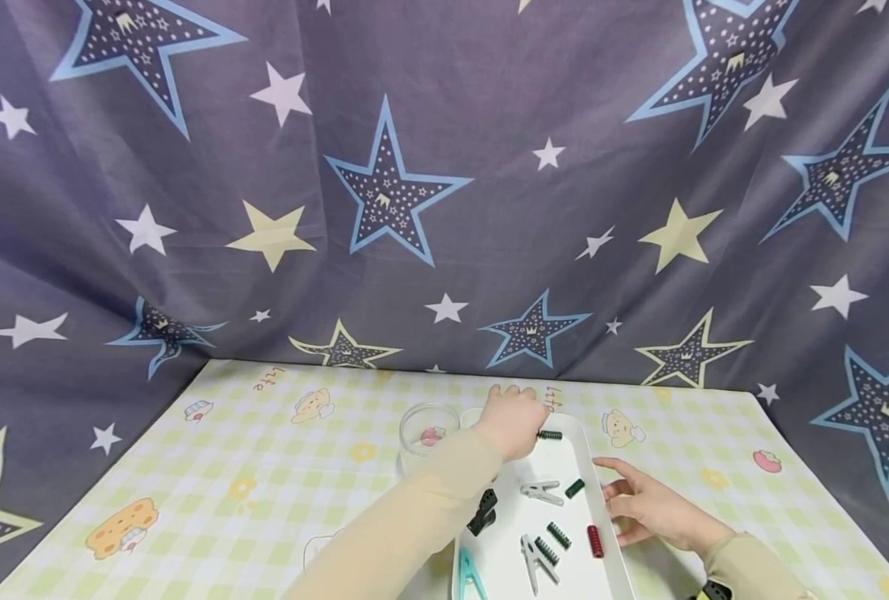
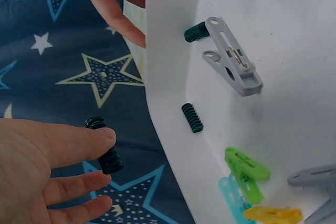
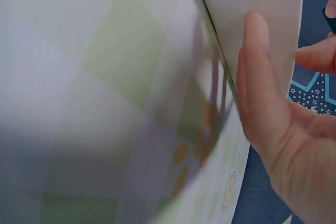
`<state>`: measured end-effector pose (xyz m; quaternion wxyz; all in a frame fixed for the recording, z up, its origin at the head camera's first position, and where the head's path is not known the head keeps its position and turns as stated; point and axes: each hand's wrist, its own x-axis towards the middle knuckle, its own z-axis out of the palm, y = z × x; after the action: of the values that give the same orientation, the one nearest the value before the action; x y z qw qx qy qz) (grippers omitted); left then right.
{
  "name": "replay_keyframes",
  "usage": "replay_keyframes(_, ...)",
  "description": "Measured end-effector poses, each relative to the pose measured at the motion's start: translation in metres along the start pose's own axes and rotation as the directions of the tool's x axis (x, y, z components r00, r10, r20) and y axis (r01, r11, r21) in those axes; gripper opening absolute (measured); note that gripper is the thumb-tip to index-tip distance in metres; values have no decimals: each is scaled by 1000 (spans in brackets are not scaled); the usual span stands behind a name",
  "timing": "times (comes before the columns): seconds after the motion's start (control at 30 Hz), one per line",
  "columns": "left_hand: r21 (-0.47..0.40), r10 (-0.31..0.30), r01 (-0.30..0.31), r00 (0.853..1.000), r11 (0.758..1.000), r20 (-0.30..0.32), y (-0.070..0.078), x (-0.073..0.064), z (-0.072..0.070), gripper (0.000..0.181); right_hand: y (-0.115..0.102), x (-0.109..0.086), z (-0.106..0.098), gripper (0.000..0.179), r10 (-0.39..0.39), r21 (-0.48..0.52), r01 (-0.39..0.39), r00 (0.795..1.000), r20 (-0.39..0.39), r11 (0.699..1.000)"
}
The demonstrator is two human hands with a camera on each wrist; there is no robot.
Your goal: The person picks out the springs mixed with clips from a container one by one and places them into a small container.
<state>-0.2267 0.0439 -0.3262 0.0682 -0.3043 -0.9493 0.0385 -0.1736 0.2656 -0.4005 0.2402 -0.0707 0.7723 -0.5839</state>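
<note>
My left hand is over the far end of a white tray. Between its thumb and fingers it pinches a dark green coil spring, which stands out past the tray's wall in the left wrist view. My right hand rests at the tray's right side, one straight finger lying along the outer wall. Inside the tray, another dark green spring lies by the wall near the left hand. A grey clothespin and a red spring are also in it.
A clear round container stands left of the tray, partly behind the left forearm. Nearer in the tray lie a teal clothespin, another grey clothespin and several green springs. Green and yellow clothespins show too. A starry curtain hangs behind the table.
</note>
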Motion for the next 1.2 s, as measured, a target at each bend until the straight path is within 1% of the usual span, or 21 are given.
replay_keyframes(0.13,14,32,-31,998,999,-55,-4,-8,-6,25,0,0,0,78,-3,-8,3,1000,-2,1000)
replay_keyframes(0.27,22,57,-55,993,998,-104,-8,-16,-10,17,0,0,0,78,-10,-12,10,1000,-6,1000)
replay_keyframes(0.43,12,79,-78,986,997,-144,-14,-26,-15,11,-1,-1,0,79,-9,-9,9,1000,-4,1000)
replay_keyframes(0.6,-9,93,-96,980,995,-178,-25,-36,-21,7,-1,-1,0,78,-4,-8,4,1000,-2,1000)
replay_keyframes(0.77,-5,110,-113,976,994,-188,-39,-44,-29,8,-1,-2,1,79,-13,-18,13,1000,-10,1000)
replay_keyframes(0.9,-21,103,-109,979,994,-178,-52,-49,-35,8,-1,-1,1,80,-16,-24,16,1000,-18,1000)
replay_keyframes(0.97,-34,95,-103,980,994,-175,-59,-50,-37,10,0,-1,1,79,-18,-25,17,1000,-19,1000)
replay_keyframes(1.07,-31,93,-100,980,995,-176,-69,-53,-41,12,0,0,2,79,-11,-28,10,1000,-18,1000)
replay_keyframes(1.2,-25,110,-115,980,993,-165,-82,-54,-50,14,0,0,1,79,-4,-33,3,1000,-23,999)
